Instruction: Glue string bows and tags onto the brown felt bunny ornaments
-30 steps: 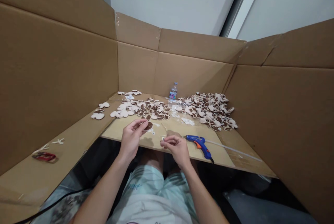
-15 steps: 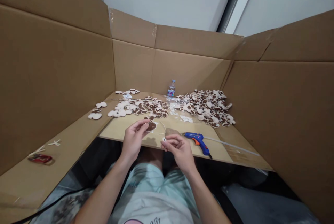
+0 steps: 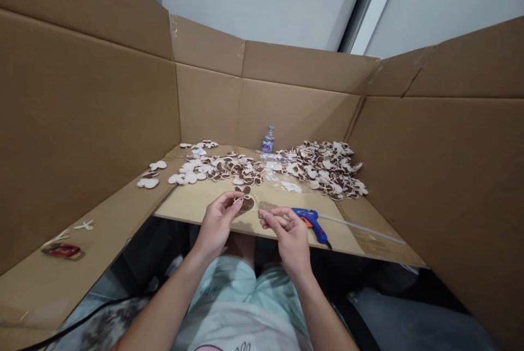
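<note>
Your left hand (image 3: 216,225) is raised above the front edge of the pale wooden desk (image 3: 188,206). Its grip is clamped on a brown-and-cream mouse-eared cut-out (image 3: 246,203), with the thumb and fingertips together at the cut-out's left edge. A thin cream loop (image 3: 254,202) lies against the cut-out's right side. Your right hand (image 3: 287,236) is just beside the left, with its fingertips (image 3: 264,218) drawn together; you cannot tell whether this grip holds anything. A tan scrap (image 3: 267,206) sits just behind those fingertips. To the right, a blue hot glue gun (image 3: 309,222) lies near the front edge, its white cord (image 3: 360,229) trailing toward the right corner. Along the rear edge, heaps of similar cut-outs (image 3: 323,168) spread on both sides of a clear plastic water bottle (image 3: 267,141), before corrugated cardboard walls (image 3: 295,111).
</note>
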A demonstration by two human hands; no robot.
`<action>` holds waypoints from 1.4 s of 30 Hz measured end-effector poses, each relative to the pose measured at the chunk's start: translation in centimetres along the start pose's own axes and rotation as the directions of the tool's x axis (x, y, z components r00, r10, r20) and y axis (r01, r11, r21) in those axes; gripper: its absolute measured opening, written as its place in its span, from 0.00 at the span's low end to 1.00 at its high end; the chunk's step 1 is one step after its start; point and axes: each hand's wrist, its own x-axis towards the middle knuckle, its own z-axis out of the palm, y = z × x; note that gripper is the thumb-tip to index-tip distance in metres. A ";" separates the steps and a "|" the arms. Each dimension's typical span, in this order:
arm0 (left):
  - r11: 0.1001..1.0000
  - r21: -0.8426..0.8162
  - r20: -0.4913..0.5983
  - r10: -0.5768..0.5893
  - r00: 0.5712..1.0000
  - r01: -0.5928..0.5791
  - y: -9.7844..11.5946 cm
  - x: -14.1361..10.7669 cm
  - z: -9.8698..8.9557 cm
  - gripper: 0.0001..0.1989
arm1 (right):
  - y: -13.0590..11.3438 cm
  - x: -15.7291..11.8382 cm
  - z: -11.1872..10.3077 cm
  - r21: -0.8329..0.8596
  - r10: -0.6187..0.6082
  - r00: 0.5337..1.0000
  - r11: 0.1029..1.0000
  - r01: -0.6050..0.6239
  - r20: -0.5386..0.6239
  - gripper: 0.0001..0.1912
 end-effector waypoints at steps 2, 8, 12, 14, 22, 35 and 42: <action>0.999 -0.033 0.018 -0.011 1.000 0.011 0.0 -0.1 0.2 0.11 | 0.1 -0.2 0.1 -0.021 -0.059 0.998 0.998 0.058 -0.030 0.11; 1.000 -0.011 0.006 0.026 1.000 -0.026 0.1 -0.3 0.4 0.08 | 0.4 -0.4 0.1 -0.257 -0.382 0.922 0.899 0.355 -0.063 0.03; 0.998 0.051 0.007 0.045 0.999 -0.046 0.2 -0.3 0.4 0.07 | 0.5 -0.6 0.5 -0.336 -0.404 0.915 0.863 0.378 -0.010 0.03; 0.997 0.057 0.016 0.050 0.999 -0.050 0.3 -0.4 0.5 0.07 | 0.5 -0.6 0.7 -0.368 -0.427 0.904 0.840 0.398 0.004 0.03; 0.995 0.072 0.013 0.061 0.998 -0.062 0.4 -0.4 0.6 0.07 | 0.9 -0.3 1.2 -0.452 -0.535 0.843 0.741 0.497 0.051 0.03; 0.999 0.011 0.055 0.039 0.998 -0.039 0.4 -0.5 0.7 0.06 | 0.9 -0.2 1.5 -0.477 -0.527 0.850 0.744 0.468 0.012 0.04; 0.998 0.029 0.072 0.059 0.996 -0.062 0.4 -0.6 0.5 0.05 | 1.0 -0.3 1.6 -0.438 -0.447 0.894 0.808 0.394 -0.021 0.05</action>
